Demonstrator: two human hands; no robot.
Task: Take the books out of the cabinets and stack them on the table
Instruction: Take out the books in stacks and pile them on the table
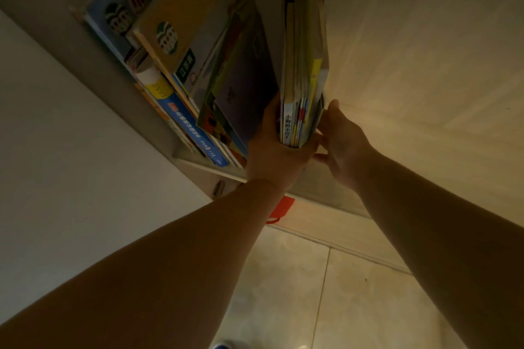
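**A:** Forearms fill the bottom of the head view, both reaching up into the cabinet (198, 163). Your left hand (279, 147) is wrapped under and around the spine ends of an upright bundle of thin books (303, 65). That one's clearly grasping.

**B:** Right hand (341, 142)?

**A:** Fingers spread, flat against the bundle's right face, next to the cabinet's pale side panel (425, 51). Pressing, not curled round anything, so count it as a loose brace.

**B:** Other books?

**A:** Leaning pile (198, 45) on the left half of the shelf, tipped toward the bundle, blue-spined book (188, 129) at the front. Not held. Table isn't in view.

**B:** Advice for this pull?

**A:** Squeeze both hands inward so the thin books don't fan out, keep your left palm under the spines, and draw straight toward you. Watch the leaning pile; it will likely slump into the gap once the bundle goes. Dim light, so details on covers are hard to read.
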